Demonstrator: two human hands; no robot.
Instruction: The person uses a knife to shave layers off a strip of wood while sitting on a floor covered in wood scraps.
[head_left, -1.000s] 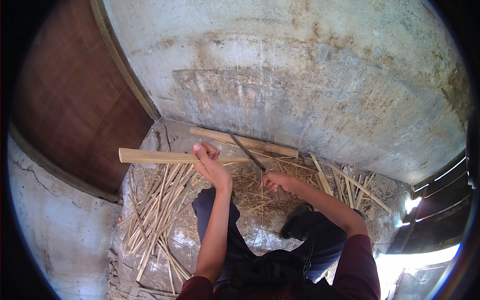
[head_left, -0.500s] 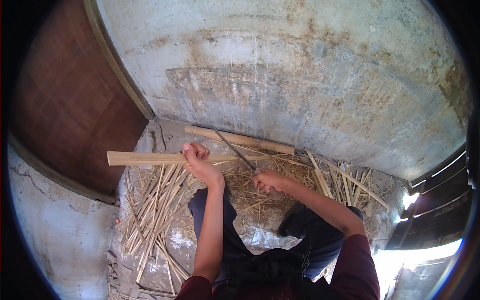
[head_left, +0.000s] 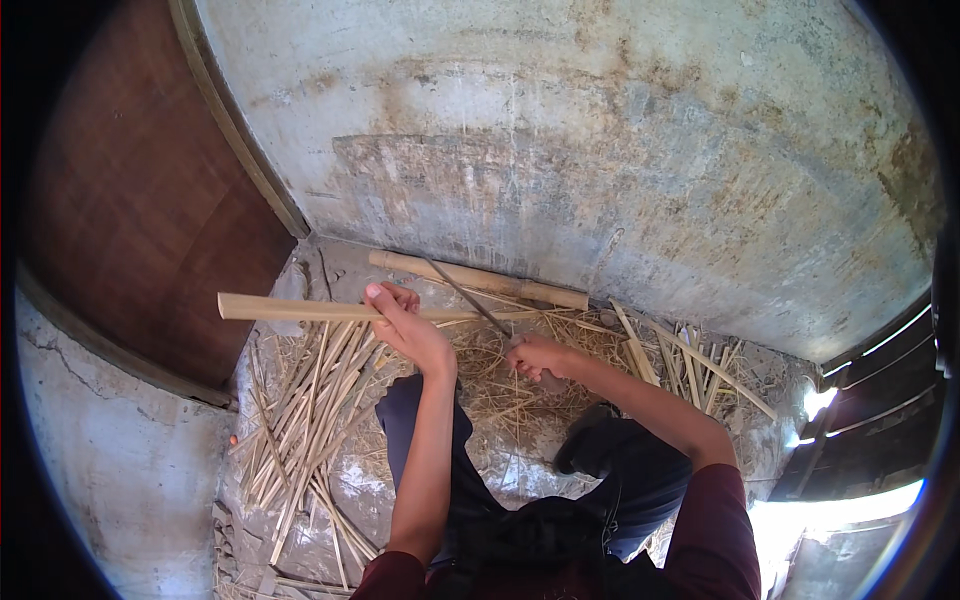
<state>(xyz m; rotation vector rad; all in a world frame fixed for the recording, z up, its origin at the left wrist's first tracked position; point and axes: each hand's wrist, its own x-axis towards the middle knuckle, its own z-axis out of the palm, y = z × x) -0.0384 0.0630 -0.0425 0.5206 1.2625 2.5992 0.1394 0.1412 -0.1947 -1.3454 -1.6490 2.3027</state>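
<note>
Two hands are at work here, both yours. Your left hand (head_left: 402, 322) is raised with the forearm running nearly straight up from the lower edge, wrist bent back, its grip wrapped tight around a long pale bamboo strip (head_left: 300, 309). The strip lies level, running out well to the left of that grip and on past it toward your right hand (head_left: 535, 357). Your right forearm comes in slanting from the lower right, and its grip is closed around the handle of a dark thin blade (head_left: 467, 296), which angles up and away to the left, crossing the strip just right of the left grip. Beyond both grips a thick bamboo pole (head_left: 480, 279) lies along the foot of the wall (head_left: 600, 150). Below and left of the left grip, split bamboo slats (head_left: 300, 420) are strewn over the floor (head_left: 360, 480).
</note>
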